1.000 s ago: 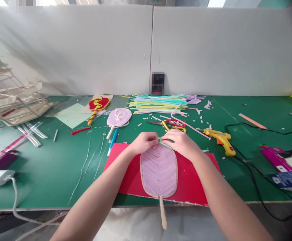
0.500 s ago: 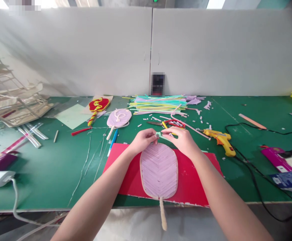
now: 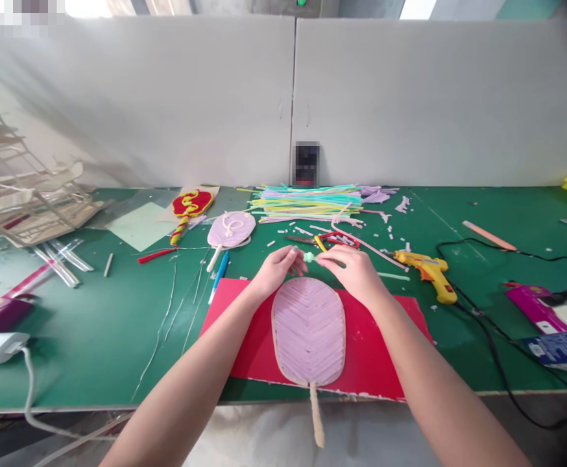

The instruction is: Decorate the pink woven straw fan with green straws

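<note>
Right hand (image 3: 354, 269): one, thumb and finger pinched together on the tail of the green curl (image 3: 309, 257).
Left hand (image 3: 274, 269): one, fingers bent in close beside the curled end; whether they touch it I cannot tell.
Green curl: one, held up just beyond the top of the large fan (image 3: 307, 331); its long axis runs left to right, curled end pointing left.
Large fan: one, lilac, flat on the red board (image 3: 385, 350); long axis near to far, its one handle (image 3: 316, 415) pointing toward the person, past the edge of the table (image 3: 93, 370).
Green strip (image 3: 394, 277): one, lying crosswise beyond the board, near the right hand.
Scissors (image 3: 329, 236): one pair, behind the hands, tips left.
Pen (image 3: 221, 269): one, blue.
Glue gun (image 3: 432, 269): one, nozzle pointing left.
Small fan (image 3: 231, 227): one, lilac.
Red fan (image 3: 192, 202): one, yellow-trimmed.
Stems (image 3: 307, 202): a bundle, too many to count.
</note>
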The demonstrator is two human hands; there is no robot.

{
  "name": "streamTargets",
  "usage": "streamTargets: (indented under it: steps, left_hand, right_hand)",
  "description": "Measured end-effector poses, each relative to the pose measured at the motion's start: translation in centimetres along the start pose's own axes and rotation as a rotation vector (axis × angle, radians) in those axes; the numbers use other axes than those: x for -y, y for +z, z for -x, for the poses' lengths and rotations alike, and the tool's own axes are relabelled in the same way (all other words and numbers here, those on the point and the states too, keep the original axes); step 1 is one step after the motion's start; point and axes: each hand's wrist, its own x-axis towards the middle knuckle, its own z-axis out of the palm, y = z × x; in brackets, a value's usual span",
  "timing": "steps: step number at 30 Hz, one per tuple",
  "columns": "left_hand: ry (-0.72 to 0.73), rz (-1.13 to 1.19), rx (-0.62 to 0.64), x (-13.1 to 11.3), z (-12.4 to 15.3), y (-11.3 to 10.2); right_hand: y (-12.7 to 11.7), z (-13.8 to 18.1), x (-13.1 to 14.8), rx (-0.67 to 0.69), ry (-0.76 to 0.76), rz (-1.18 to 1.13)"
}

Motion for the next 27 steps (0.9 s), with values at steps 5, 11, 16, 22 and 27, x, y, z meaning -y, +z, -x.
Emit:
streamTargets:
  steps: [5, 11, 16, 22, 27]
  left_hand:
    - [0.012, -0.08, -0.07, 0.39, -0.36, -0.32]
    - [0.05, -0.156, -0.045, 0.14, -0.1, -0.11]
    - [0.063, -0.2, -0.036, 0.48, -0.02, -0.13]
    - [0.071, -0.247, -0.057, 0.65, -0.05, -0.2]
    - [0.058, -0.258, -0.017, 0.62, -0.02, -0.11]
  right_hand:
    - [0.0, 0.05, -0.16, 0.02, -0.004, 0.053]
    - [0.06, 0.09, -0.41, 0.026, -0.022, 0.116]
    - [0.33, 0.17, -0.78, 0.072, -0.066, 0.146]
    - [0.44, 0.1, -0.59, 0.041, -0.093, 0.152]
    - [0.15, -0.15, -0.07, 0.012, -0.108, 0.177]
